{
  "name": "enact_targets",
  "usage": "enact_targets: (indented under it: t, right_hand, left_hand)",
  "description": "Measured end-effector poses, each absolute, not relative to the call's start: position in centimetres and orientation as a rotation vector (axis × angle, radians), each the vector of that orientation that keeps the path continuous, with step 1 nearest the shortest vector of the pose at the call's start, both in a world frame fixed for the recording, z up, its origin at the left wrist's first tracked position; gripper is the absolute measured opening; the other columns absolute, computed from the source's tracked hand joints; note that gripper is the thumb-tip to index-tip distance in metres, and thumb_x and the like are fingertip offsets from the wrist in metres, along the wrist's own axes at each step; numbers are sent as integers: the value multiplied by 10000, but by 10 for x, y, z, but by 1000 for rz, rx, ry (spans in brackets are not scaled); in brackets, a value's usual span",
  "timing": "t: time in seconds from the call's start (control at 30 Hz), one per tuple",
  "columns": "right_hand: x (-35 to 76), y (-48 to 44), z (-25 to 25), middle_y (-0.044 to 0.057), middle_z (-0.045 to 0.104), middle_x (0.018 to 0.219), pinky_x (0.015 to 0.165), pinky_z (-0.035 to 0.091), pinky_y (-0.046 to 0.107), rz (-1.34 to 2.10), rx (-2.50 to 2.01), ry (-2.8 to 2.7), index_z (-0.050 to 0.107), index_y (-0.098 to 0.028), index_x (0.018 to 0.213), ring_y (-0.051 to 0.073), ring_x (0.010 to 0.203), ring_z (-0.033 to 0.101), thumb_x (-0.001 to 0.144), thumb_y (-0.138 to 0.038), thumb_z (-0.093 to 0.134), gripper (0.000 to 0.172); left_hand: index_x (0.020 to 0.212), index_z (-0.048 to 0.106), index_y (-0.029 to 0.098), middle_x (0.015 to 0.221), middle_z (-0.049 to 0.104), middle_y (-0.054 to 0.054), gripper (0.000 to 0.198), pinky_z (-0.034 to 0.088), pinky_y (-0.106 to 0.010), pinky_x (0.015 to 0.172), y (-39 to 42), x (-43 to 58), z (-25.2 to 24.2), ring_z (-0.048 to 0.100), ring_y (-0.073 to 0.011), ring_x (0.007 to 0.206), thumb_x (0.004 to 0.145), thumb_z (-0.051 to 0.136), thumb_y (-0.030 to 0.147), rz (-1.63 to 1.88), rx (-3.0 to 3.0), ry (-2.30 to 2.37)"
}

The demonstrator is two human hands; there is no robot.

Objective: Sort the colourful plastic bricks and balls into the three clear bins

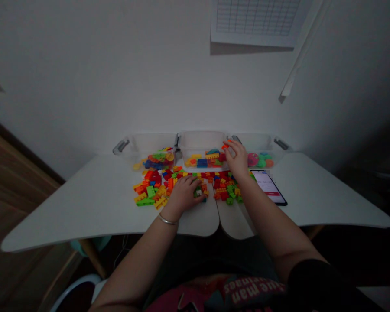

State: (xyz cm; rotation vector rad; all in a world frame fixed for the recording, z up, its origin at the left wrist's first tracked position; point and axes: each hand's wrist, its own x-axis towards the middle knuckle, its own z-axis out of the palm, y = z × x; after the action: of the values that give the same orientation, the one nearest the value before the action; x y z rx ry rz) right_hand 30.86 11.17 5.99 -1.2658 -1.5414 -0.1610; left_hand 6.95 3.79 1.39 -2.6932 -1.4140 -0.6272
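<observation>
- Spread left hand (186,193) over loose bricks (160,190), near left; couldn't tell whether gripping any; risked scattering them by sweeping sideways.
- Above right edge of middle bin (201,138), pinched orange brick (226,144) in right hand (238,161); risked missing through slipping fingertips.
- Saw right bin (255,141), far; had phone (269,187) nearer, beside right forearm (269,208), obstructing rightward swings.

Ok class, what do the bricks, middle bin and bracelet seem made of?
Bricks: likely smooth hard plastic, from their bright, even colours and moulded studs. Middle bin: probably clear plastic, since bricks show through its front. Bracelet: silvery, perhaps polished metal, judging by its shine.
</observation>
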Motion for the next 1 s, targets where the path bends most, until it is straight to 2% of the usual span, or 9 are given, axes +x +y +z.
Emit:
enact_targets:
  t: [0.13, 0.33, 0.63, 0.73, 0.83, 0.93, 1.0]
  right_hand:
    - [307, 116, 59, 122, 645, 1266, 1087, 399, 502, -222, -1324, -1578, 665, -206, 1210, 279, 1223, 546, 907, -276, 507, 349]
    - [303, 114, 59, 136, 601, 1360, 1145, 331, 520, -262, -1374, -1713, 527, -158, 1373, 304, 1299, 486, 868, -254, 504, 514]
    - [306, 116, 54, 190, 463, 1492, 1178, 283, 551, -217, -1377, -1747, 400, -99, 1454, 317, 1395, 396, 835, -269, 536, 656]
    - [310, 113, 57, 179, 489, 1470, 1164, 312, 548, -167, -1316, -1731, 443, -133, 1421, 307, 1381, 420, 826, -271, 552, 621]
    - [318, 103, 59, 157, 552, 1407, 1116, 384, 521, -97, -1250, -1660, 557, -173, 1308, 288, 1320, 490, 827, -273, 556, 492]
    - [327, 89, 58, 140, 620, 1297, 979, 503, 467, -17, -1227, -1524, 617, -194, 1208, 263, 1176, 585, 842, -284, 533, 386]
    - [332, 79, 55, 138, 665, 1180, 897, 537, 428, 16, -1273, -1482, 645, -179, 1156, 252, 1049, 631, 845, -290, 531, 349]
  left_hand:
    - [1253, 636, 192, 1359, 604, -118, 519, 407, -497, 1106, 39, 69, 12, 519, -311, 1269, 829, 663, 491, -628, -2691, -1408]
    - [1240, 645, 197, 1354, 606, -120, 501, 406, -507, 1106, 39, 70, 12, 518, -317, 1272, 825, 671, 476, -645, -2689, -1409]
    - [1239, 643, 190, 1352, 609, -116, 494, 400, -497, 1115, 38, 70, 12, 516, -307, 1276, 833, 667, 470, -657, -2682, -1402]
    - [1241, 643, 188, 1353, 609, -116, 503, 403, -493, 1113, 38, 70, 12, 518, -308, 1272, 829, 670, 476, -646, -2687, -1402]
    - [1243, 643, 192, 1361, 604, -116, 505, 401, -495, 1113, 39, 70, 12, 515, -308, 1278, 830, 668, 481, -638, -2690, -1406]
    - [1252, 639, 188, 1363, 602, -117, 512, 399, -497, 1114, 39, 70, 12, 512, -309, 1283, 835, 662, 484, -644, -2692, -1407]
    - [1253, 639, 187, 1363, 603, -118, 512, 398, -498, 1114, 39, 70, 12, 512, -311, 1282, 837, 658, 485, -645, -2691, -1408]
